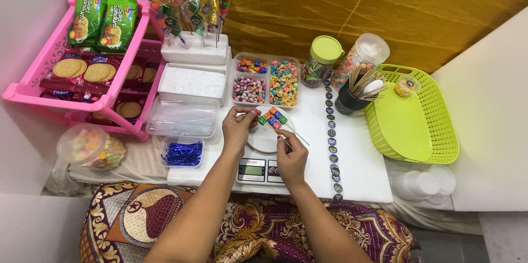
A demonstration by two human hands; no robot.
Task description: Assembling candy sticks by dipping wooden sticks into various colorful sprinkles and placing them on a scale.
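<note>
My left hand (238,126) pinches a small candy at the tip of a wooden skewer (280,131) strung with several coloured cube candies (273,116). My right hand (291,155) grips the lower end of that skewer. A second skewer with candies lies beside it across the white dish (263,141) on a small digital scale (259,170). Just behind my hands stands a clear divided tray of candies (267,80).
A white foam block (192,48) holds finished wrapped candy skewers at the back. A pink rack (60,87) with biscuit packs is on the left. A lime basket (418,125), two jars (322,59), a cup of sticks (355,95), a sticker strip (331,136) and blue twist ties (182,153) surround the scale.
</note>
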